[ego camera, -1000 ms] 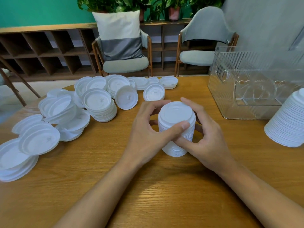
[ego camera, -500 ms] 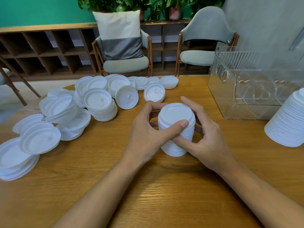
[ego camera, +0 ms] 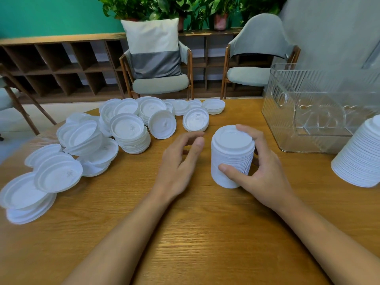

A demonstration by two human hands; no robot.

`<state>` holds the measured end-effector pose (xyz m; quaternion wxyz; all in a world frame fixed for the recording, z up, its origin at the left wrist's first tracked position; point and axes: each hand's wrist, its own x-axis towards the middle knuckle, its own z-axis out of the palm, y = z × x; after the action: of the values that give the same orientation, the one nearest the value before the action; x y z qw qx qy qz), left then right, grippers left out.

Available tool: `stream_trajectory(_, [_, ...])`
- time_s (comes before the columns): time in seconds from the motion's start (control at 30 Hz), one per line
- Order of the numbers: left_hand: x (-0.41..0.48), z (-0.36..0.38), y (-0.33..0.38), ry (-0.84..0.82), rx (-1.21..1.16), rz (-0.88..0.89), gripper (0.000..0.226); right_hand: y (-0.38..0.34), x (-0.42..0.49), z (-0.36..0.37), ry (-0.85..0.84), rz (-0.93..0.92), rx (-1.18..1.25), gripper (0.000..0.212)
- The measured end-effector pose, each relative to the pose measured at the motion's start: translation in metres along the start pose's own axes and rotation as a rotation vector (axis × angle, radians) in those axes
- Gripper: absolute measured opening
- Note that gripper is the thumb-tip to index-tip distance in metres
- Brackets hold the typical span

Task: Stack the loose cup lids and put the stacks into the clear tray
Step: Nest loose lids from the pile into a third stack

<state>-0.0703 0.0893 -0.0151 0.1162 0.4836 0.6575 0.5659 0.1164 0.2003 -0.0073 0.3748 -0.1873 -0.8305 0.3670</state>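
Surface (ego camera: 205, 233): we saw a wooden top carrying everything named below.
Loose lids (ego camera: 57, 173): white lids lay in an overlapping heap far left of the held stack, some tilted on others.
Short stack (ego camera: 129, 136): it stood at the heap's inner edge, left of and behind the held stack, with its top lid hollow side up.
Leaning lid (ego camera: 162, 124): a single lid was propped against the short stack's right side.
Small pile (ego camera: 195, 120): a few lids sat behind and just left of the held stack, clear of the heap.
Left grip (ego camera: 178, 161): it was released, fingers loosely curved round nothing, just left of the held stack and not touching it. We found it slightly blurred.
Held stack (ego camera: 230, 159): a tall column of nested white lids stood roughly upright near the middle of the surface. We could not tell whether its base touched the wood.
Right grip (ego camera: 263, 169): it was grasping the held stack, thumb across the near side low down and fingers round the far side up to the top rim.
Clear tray (ego camera: 320, 112): the ribbed transparent bin stood right of and behind the held stack, well apart from it. We saw no lids inside.
Large stack (ego camera: 362, 159): another tall column of lids leaned at the right edge, in front of the tray, far right of the held stack.
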Motion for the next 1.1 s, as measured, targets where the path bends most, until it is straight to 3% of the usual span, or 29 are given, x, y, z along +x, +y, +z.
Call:
stream_trajectory(0.07, [0.005, 0.0, -0.012, 0.032, 0.173, 0.017, 0.03, 0.002, 0.002, -0.003, 0.021, 0.009, -0.002, 0.079])
stream_trajectory(0.33, [0.041, 0.007, -0.033, -0.047, 0.585, 0.147, 0.048, 0.009, 0.006, -0.001, 0.054, 0.027, -0.002, 0.08])
stream_trajectory(0.53, [0.063, 0.013, -0.041, -0.097, 0.667, 0.114, 0.048, 0.01, 0.006, -0.001, 0.055, 0.017, 0.004, 0.08])
stream_trajectory(0.87, [0.044, 0.006, -0.033, -0.019, 0.717, 0.194, 0.02, 0.008, 0.006, -0.002, 0.052, 0.025, 0.004, 0.079])
stream_trajectory(1.1, [0.021, -0.009, -0.019, 0.061, 0.733, 0.115, 0.009, 0.001, 0.005, -0.004, 0.05, 0.034, -0.016, 0.076])
